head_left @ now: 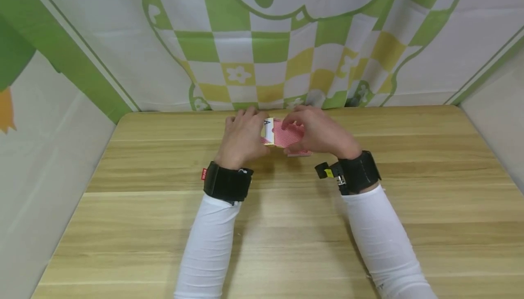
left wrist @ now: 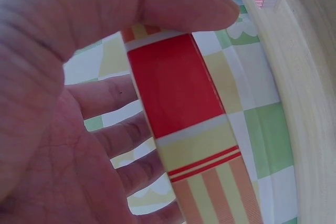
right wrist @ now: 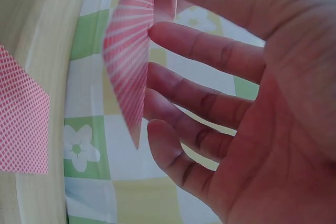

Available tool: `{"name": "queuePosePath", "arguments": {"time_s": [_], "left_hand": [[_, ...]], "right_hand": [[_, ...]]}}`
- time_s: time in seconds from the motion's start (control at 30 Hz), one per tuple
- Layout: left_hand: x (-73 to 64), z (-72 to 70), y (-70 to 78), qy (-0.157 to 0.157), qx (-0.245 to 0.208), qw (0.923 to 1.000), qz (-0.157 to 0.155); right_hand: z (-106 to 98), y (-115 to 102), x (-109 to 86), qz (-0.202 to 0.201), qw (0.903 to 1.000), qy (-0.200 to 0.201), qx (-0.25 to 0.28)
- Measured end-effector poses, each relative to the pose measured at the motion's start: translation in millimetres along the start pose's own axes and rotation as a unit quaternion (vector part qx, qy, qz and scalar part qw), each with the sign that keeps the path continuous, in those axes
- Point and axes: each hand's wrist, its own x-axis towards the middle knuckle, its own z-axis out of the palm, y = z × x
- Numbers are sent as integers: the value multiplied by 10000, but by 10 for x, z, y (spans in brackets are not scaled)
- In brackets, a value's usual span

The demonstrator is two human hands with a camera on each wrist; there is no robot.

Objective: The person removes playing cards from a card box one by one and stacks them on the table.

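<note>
My left hand point(head_left: 245, 137) grips a narrow card box point(left wrist: 176, 87) between thumb and fingers; its side has a red panel, cream bands and orange stripes. A white face with a black letter A point(head_left: 269, 130) shows at its right in the head view. My right hand point(head_left: 317, 130) holds red-and-white patterned playing cards point(right wrist: 128, 56) by thumb and fingertips, right beside the box. How many cards it holds I cannot tell. More red-backed playing cards point(right wrist: 23, 124) lie on the table under the right hand, mostly hidden from the head view.
The wooden table point(head_left: 286, 235) ends just beyond the hands. A green, yellow and white checked curtain point(head_left: 270, 44) hangs at its far edge. Black bands point(head_left: 228, 183) with small devices circle both wrists, over white sleeves point(head_left: 206, 249). Pale walls stand at either side.
</note>
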Motion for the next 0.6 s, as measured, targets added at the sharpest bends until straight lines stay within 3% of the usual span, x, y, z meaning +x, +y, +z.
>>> {"name": "queuePosePath", "arguments": {"time_s": [0.3,0.6], "left_hand": [[3,-13,-19,-55,-33,10000,-17],[-5,-19,-38,-25,-70,10000,-64]], "right_hand": [[-23,37,-5,23,9998,-64,189],[-1,52,28,-109,9992,122,377]]}}
